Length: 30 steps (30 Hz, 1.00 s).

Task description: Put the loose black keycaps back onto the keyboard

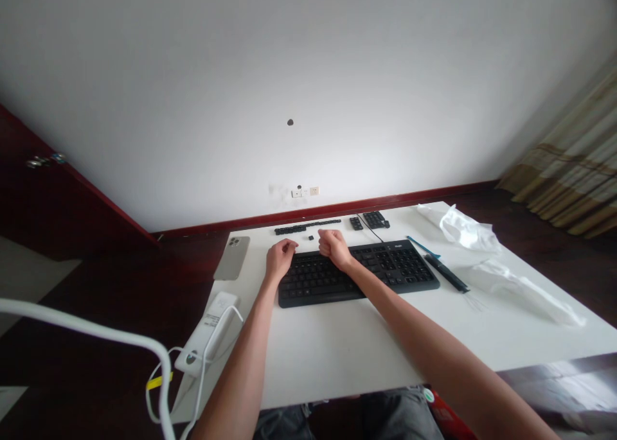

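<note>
Indoors, a white table (pixel 337 350) beside a pale wall (pixel 216 93).

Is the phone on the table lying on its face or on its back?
On its face: the phone lies flat with its back up, and the camera lenses show.

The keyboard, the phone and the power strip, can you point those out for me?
Keyboard (pixel 315 291), head view, on its lower left keys and frame.
Phone (pixel 232 262), head view, on its pale back.
Power strip (pixel 212 324), head view, on its white casing.
</note>
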Available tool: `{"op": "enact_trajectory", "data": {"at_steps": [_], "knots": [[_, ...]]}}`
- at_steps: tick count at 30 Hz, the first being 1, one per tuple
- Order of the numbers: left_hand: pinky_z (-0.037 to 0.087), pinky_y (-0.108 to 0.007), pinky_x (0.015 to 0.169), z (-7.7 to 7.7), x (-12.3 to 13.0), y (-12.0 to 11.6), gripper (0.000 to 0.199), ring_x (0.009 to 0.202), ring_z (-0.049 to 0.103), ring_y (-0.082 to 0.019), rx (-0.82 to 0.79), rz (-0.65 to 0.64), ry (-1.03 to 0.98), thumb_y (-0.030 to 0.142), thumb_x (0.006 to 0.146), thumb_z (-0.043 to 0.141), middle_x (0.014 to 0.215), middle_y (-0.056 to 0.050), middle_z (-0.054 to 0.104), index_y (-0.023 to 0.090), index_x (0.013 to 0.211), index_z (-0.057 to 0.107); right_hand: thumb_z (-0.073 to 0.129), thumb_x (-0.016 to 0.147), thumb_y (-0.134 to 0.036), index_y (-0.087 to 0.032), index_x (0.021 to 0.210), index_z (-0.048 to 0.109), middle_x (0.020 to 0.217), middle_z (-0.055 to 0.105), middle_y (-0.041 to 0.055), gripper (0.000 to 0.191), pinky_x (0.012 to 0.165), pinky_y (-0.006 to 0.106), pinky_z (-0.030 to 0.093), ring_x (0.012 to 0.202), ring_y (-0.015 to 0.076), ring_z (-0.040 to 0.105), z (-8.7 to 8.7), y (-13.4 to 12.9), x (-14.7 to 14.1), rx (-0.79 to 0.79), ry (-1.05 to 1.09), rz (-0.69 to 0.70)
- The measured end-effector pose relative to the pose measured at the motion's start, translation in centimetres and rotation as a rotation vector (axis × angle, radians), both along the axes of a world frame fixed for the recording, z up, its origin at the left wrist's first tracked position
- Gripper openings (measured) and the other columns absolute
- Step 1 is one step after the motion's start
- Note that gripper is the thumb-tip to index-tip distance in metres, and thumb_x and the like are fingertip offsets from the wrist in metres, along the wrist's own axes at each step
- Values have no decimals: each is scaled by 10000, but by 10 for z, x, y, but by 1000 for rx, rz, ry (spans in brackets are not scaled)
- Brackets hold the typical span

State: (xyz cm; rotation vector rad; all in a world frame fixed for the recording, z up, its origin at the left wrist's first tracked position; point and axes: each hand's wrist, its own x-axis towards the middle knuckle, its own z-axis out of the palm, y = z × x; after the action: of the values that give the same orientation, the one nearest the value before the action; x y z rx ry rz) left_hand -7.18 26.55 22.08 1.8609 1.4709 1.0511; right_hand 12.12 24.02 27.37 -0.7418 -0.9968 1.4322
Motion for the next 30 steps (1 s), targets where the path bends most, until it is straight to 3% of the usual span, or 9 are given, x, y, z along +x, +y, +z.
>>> {"op": "enact_trajectory", "data": {"at_steps": [6, 14, 25, 27, 30], "knots": [[450, -266, 735, -1, 0, 1, 259, 745, 675, -176, -7, 10, 9, 356, 939, 547, 765, 8, 743, 239, 853, 761, 701, 800, -443, -245, 573, 241, 496, 162, -111, 549, 441, 254, 82, 434, 41, 118, -2, 6, 2, 49, -42, 2], [456, -266, 737, 0, 2, 0, 258, 728, 668, -173, -16, 15, 18, 343, 945, 544, 757, 2, 736, 233, 851, 757, 679, 787, -431, -252, 580, 230, 511, 162, -105, 525, 451, 260, 72, 446, 49, 126, -23, 18, 4, 42, -123, -73], [468, -276, 754, -1, 2, 0, 265, 738, 664, -181, -17, 14, 54, 345, 951, 540, 781, -2, 745, 239, 861, 765, 657, 844, -450, -238, 561, 280, 518, 235, -79, 516, 488, 267, 133, 499, 80, 182, -32, 7, 2, 135, -340, -58], [475, -276, 767, 0, 2, 0, 263, 748, 672, -181, -18, 15, 43, 344, 951, 545, 790, -8, 751, 236, 857, 766, 640, 853, -465, -239, 566, 285, 509, 257, -75, 509, 493, 268, 164, 503, 89, 203, -35, 10, 4, 132, -374, -94], [477, -271, 766, 0, 2, -1, 263, 751, 680, -179, -21, 13, 29, 344, 949, 550, 802, -15, 758, 231, 852, 767, 618, 874, -455, -230, 576, 324, 520, 302, -65, 475, 525, 270, 230, 525, 103, 262, -38, 20, 11, 200, -553, -253]]}}
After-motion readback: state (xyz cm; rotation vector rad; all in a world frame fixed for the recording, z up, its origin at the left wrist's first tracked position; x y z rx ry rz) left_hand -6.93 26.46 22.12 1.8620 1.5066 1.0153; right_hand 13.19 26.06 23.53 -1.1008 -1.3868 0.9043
